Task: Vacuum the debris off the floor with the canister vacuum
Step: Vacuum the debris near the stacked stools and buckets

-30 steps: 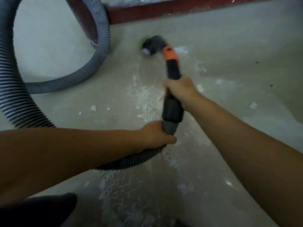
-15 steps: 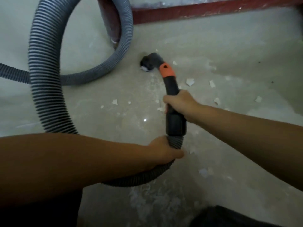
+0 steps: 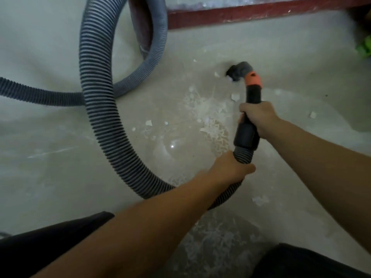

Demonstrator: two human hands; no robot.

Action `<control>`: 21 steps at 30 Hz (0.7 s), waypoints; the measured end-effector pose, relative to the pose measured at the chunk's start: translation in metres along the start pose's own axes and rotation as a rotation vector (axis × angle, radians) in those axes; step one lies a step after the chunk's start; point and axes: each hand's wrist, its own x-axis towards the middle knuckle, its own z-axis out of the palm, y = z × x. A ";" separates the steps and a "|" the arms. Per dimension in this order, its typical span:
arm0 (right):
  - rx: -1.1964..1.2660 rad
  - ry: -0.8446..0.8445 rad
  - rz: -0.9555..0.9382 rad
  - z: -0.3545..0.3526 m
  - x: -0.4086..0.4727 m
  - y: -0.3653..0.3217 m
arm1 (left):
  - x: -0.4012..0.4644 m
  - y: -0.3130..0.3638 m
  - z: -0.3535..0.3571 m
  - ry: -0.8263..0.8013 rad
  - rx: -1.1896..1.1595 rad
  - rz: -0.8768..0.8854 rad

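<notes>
Debris (image 3: 206, 109): white flakes scattered on floor (image 3: 291, 57), densest left of wand (image 3: 250, 117). Nozzle (image 3: 235, 72) down on floor beside flakes. Right hand (image 3: 258, 116) wrapped round wand mid-length. Left hand (image 3: 233, 170) gripping hose (image 3: 96, 77) just below cuff. Hose looped across floor to left.

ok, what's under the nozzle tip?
The nozzle points down at the floor, white chips lying close by. Whatever sits under its mouth is hidden by the nozzle itself.
</notes>
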 end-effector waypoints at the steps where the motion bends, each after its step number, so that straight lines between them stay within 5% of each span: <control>1: -0.061 -0.050 -0.037 0.012 -0.007 0.004 | -0.006 -0.010 -0.001 0.014 -0.031 -0.007; 7: -0.177 -0.301 -0.103 0.028 -0.028 0.014 | -0.032 -0.027 -0.008 -0.015 0.016 0.067; 14: 0.358 0.126 0.073 0.004 0.006 0.012 | 0.002 0.001 -0.042 -0.038 0.309 0.095; 21: -0.170 -0.228 -0.181 0.085 -0.016 -0.018 | -0.009 -0.033 -0.052 0.181 -0.001 0.057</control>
